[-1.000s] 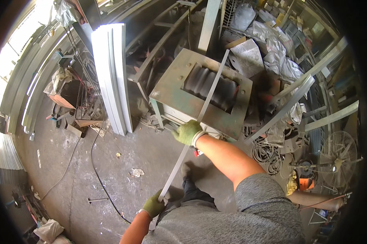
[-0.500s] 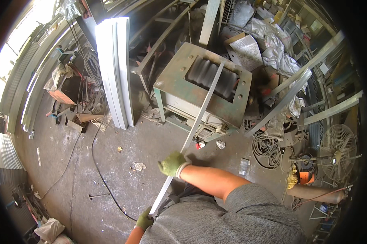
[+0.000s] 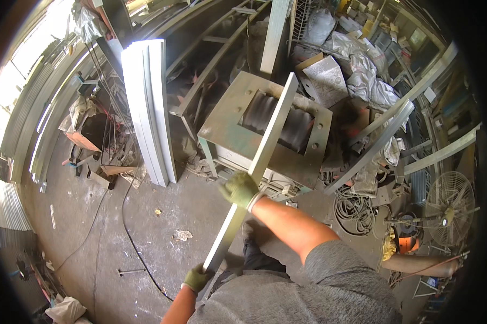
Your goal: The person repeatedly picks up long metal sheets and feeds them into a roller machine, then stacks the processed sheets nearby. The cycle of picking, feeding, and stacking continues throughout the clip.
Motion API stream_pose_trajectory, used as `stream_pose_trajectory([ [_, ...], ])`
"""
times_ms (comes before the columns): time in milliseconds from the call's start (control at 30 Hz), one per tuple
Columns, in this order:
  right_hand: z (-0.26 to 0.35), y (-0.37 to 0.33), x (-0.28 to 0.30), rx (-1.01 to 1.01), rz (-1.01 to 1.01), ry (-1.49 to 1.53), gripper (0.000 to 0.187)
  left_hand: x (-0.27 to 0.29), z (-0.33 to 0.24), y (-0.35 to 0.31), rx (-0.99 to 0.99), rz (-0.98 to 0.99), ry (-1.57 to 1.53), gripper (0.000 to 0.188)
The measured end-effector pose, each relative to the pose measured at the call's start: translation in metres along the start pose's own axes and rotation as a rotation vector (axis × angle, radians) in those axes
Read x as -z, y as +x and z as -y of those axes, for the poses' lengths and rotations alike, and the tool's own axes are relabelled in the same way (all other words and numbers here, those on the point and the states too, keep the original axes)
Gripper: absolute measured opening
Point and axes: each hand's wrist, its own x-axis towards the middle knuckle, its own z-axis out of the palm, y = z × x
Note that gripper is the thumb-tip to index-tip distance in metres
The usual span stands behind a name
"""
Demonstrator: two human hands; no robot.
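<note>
A long, straight silvery metal bar (image 3: 270, 139) slants from my waist up to the far right, its broad face turned up. My left hand (image 3: 196, 277), in a green work glove, is closed round its near end. Farther along, my gloved right hand (image 3: 240, 190) grips the bar from above, with the arm stretched out. The bar's far end is over a greenish metal machine (image 3: 227, 127) with dark ridged rollers (image 3: 298, 129) in its top opening. Whether the bar touches the machine, I cannot tell.
Bright metal strips (image 3: 146, 113) stand left of the machine. A black cable (image 3: 126, 221) and a small metal piece (image 3: 131, 271) lie on the floor to the left. Coiled cable (image 3: 354, 213), leaning beams (image 3: 373, 146) and a wire-cage fan (image 3: 450, 208) are on the right.
The bar has rolled so its broad face shows, and its far end has lifted in view. My right hand has moved forward with it. A leg and shoe now show below the bar.
</note>
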Motion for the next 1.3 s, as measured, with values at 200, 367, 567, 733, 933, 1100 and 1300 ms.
stream_pose_trajectory([
  [200, -0.086, 0.028, 0.029, 0.026, -0.072, -0.076, 0.048, 0.012, -0.134, 0.046, 0.016, 0.012, -0.043, 0.049],
  [367, -0.162, 0.063, 0.055, -0.037, 0.192, -0.313, 0.062, -0.021, -0.206, 0.098, -0.008, -0.055, 0.07, 0.064],
  [567, -0.18, 0.07, 0.065, -0.063, 0.319, -0.365, 0.063, -0.039, -0.216, 0.116, -0.037, -0.03, 0.1, 0.07],
  [733, -0.134, 0.048, 0.044, 0.002, 0.154, -0.274, 0.058, -0.029, -0.165, 0.091, -0.007, -0.095, 0.167, 0.069],
  [933, -0.067, 0.014, 0.018, 0.049, 0.039, -0.149, 0.056, -0.023, -0.085, 0.052, -0.031, -0.137, 0.195, 0.067],
  [1100, -0.016, -0.016, -0.006, 0.024, 0.128, -0.188, 0.056, -0.012, -0.018, 0.03, -0.015, -0.142, 0.21, 0.059],
  [1300, 0.03, -0.04, -0.017, -0.011, 0.228, -0.209, 0.057, -0.009, 0.045, 0.009, -0.011, -0.134, 0.132, 0.063],
])
